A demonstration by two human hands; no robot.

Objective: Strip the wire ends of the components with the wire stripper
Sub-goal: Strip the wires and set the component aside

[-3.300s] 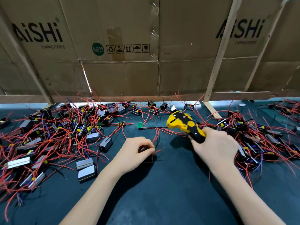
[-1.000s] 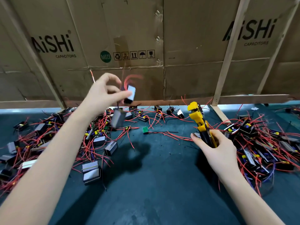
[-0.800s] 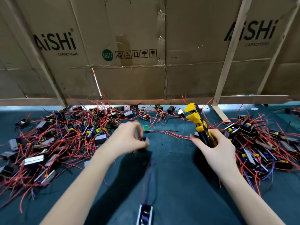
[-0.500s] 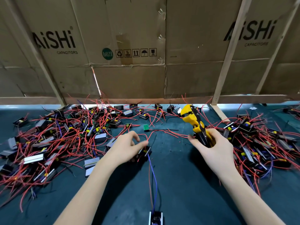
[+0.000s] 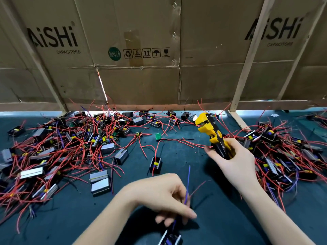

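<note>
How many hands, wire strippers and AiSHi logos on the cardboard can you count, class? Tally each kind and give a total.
hands: 2, the left hand pinching a blue wire and the right hand
wire stripper: 1, in the right hand's grip
AiSHi logos: 2, one to the left and one to the right
total: 5

Left hand: fingertips motion-blurred; grip on the blue wire not resolvable. Component beneath it cut off by the bottom edge. Wire stripper: handles hidden inside the right hand. Both forearms run out of frame.
</note>
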